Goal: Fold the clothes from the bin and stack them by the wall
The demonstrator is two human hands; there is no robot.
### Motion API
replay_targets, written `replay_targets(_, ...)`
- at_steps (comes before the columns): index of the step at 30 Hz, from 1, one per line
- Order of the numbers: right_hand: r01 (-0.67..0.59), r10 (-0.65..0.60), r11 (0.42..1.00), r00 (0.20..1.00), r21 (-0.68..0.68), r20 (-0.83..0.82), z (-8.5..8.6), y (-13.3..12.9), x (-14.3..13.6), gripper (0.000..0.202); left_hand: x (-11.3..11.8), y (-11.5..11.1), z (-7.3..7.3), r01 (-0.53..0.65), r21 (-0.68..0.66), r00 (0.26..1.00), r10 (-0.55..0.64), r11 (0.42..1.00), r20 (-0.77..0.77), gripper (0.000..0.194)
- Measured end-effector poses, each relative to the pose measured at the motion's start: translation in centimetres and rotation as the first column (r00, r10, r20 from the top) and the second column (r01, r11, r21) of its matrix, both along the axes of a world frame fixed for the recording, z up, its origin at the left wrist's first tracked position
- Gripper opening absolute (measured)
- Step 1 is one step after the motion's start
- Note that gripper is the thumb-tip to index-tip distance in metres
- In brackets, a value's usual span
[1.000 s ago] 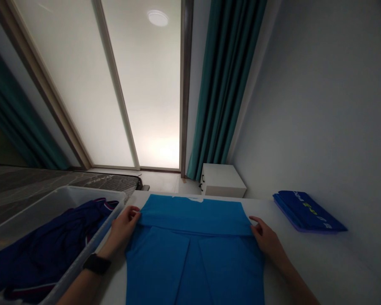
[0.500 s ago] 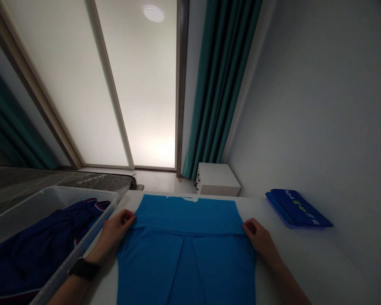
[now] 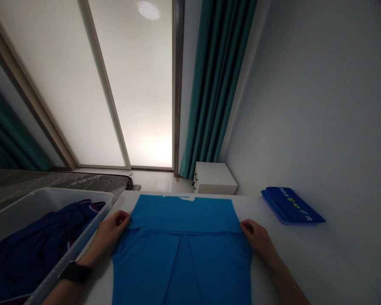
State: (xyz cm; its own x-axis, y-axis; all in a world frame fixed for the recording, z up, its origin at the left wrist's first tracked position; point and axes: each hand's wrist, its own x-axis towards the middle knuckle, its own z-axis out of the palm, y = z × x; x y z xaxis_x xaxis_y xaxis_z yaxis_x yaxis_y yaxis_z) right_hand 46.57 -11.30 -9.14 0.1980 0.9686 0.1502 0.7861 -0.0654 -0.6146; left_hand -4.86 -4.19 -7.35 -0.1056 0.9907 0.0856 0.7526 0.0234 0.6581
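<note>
A bright blue garment [image 3: 180,258], probably a shirt, lies flat on the white table with its far end folded over into a straight band. Two slanting flaps run down its middle, and a bit of white print shows at the far edge. My left hand [image 3: 112,226], with a dark watch on the wrist, pinches the left side of the folded band. On the opposite side, my right hand [image 3: 255,236] pinches the band's right edge between thumb and fingers. The garment's near end runs out of view at the bottom.
A clear plastic bin [image 3: 79,192] holding dark navy clothing [image 3: 41,245] stands at the left. Folded blue clothes [image 3: 294,206] with printed lettering lie on the white table [image 3: 307,258] at right, near the wall. Beyond the table stands a white cabinet [image 3: 214,176].
Both hands keep their hold on the folded band, and the garment looks the same. The whole view has shifted slightly, moving things a little to the left in the picture.
</note>
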Motion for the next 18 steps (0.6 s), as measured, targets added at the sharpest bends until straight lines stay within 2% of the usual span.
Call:
replay_targets(11, -0.024, 0.024, 1.000, 0.999, -0.008, -0.021, 0.0, -0.2, 0.3, 0.035, 0.0, 0.1, -0.3, 0.001, 0.003, 1.000, -0.001, 1.000, 0.009, 0.039)
replay_targets(18, -0.198, 0.199, 0.972, 0.980, -0.128, -0.005, 0.4, -1.4, 0.7, 0.036, 0.0, 0.0, -0.1, -0.005, -0.016, 1.000, 0.005, 1.000, -0.012, 0.044)
